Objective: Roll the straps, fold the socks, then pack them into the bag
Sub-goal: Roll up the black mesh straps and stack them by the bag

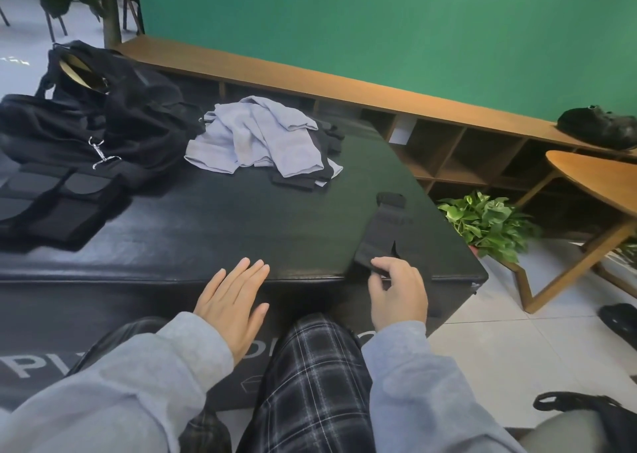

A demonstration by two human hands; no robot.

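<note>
Right hand (398, 289) pinches near end of black strap (386, 232) at bench's near right edge | left hand (234, 301) spread flat, empty | grey socks (255, 139) heaped far-centre, black bag (93, 115) far left | black padded bench (206, 225), green wall (379, 22) behind
</note>
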